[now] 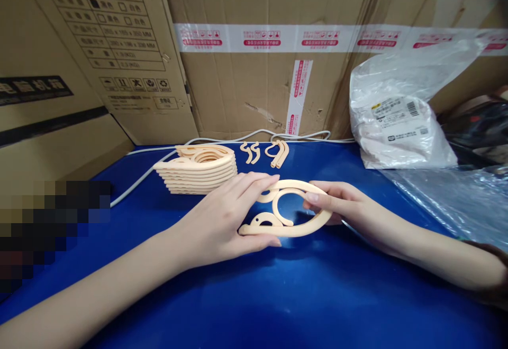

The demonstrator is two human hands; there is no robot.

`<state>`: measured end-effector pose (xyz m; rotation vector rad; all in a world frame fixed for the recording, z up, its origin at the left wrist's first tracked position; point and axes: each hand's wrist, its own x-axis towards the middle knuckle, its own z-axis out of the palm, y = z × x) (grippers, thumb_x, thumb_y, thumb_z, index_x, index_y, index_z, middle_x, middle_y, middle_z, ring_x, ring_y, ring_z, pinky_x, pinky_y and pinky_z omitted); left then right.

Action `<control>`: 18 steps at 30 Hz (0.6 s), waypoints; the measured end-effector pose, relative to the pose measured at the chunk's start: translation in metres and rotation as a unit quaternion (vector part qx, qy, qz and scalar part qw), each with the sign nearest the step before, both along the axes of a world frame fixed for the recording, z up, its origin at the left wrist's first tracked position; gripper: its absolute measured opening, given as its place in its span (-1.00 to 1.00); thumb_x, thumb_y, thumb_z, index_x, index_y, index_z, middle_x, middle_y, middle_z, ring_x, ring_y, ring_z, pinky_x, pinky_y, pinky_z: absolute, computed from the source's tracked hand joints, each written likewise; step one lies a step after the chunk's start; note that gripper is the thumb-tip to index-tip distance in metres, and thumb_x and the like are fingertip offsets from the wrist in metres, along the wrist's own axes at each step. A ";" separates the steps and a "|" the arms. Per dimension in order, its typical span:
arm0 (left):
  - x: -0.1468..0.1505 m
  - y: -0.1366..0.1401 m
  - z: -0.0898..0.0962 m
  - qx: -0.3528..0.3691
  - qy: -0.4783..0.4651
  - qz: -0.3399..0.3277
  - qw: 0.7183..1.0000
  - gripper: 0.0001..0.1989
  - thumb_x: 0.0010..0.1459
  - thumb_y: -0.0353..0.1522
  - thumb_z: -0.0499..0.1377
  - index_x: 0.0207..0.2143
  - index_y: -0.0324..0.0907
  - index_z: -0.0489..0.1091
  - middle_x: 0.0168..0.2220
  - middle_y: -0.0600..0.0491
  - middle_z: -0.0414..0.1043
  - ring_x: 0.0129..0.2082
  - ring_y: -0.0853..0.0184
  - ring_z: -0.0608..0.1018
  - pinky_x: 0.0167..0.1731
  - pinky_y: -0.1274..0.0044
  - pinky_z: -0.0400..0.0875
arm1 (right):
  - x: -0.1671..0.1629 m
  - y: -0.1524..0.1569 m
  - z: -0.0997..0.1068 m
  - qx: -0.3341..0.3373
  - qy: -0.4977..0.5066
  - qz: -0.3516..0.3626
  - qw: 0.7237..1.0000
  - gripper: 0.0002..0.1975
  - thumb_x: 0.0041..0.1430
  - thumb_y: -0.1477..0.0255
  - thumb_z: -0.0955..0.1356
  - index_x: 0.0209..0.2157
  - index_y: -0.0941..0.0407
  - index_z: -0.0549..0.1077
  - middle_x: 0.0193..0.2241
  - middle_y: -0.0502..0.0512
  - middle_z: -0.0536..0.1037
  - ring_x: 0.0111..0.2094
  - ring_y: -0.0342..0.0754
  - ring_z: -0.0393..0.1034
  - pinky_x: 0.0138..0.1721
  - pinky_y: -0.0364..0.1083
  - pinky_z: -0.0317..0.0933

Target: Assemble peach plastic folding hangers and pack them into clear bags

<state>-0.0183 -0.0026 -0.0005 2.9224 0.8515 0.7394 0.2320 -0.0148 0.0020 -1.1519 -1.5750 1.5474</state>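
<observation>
A cream plastic folding hanger (302, 230), folded into a curved loop with a ring-shaped hook inside, is held just above the blue table. My left hand (234, 211) wraps over its left end, thumb along the near edge and fingers along the far edge. At the rounded right end, my right hand (337, 201) pinches the loop with the thumb on top. Behind my left hand stands a neat stack of matching folded hangers (196, 172). Small loose cream parts, two wavy hook pieces (250, 152) and a ring with short arms (279, 153), lie farther back.
Cardboard boxes (257, 84) wall off the back and left of the blue table (278, 296). A white cable (138, 180) runs along the rear edge. On the right are a white plastic bag (392, 121) with a label and clear plastic film (448, 201).
</observation>
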 end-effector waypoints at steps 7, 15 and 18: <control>0.000 0.000 0.002 0.055 0.028 0.005 0.998 -0.28 0.17 -0.05 0.19 0.22 -0.25 0.09 0.16 -0.18 0.28 0.14 0.09 0.36 0.12 0.29 0.29 | 0.000 0.001 -0.004 -0.018 0.027 0.018 0.999 -0.64 0.14 0.13 0.40 -0.36 0.18 0.41 -0.52 -0.09 0.19 -0.53 -0.25 -0.08 -0.53 -0.19 -0.18; 0.002 -0.005 0.008 0.126 0.060 0.033 0.990 -0.38 0.17 -0.15 0.20 0.18 -0.29 0.17 0.08 -0.17 0.36 0.04 0.08 0.43 0.05 0.29 0.34 | 0.001 -0.001 -0.002 -0.012 -0.007 0.024 1.000 -0.62 0.13 0.10 0.39 -0.29 0.16 0.44 -0.48 -0.06 0.24 -0.51 -0.22 -0.04 -0.52 -0.19 -0.13; 0.003 -0.008 0.011 0.145 0.057 0.033 0.987 -0.43 0.19 -0.23 0.16 0.19 -0.27 0.15 0.08 -0.17 0.37 0.05 0.08 0.43 0.06 0.30 0.34 | 0.001 -0.002 0.000 0.003 -0.026 0.026 0.999 -0.62 0.13 0.09 0.38 -0.26 0.14 0.45 -0.47 -0.05 0.25 -0.50 -0.21 -0.02 -0.52 -0.19 -0.11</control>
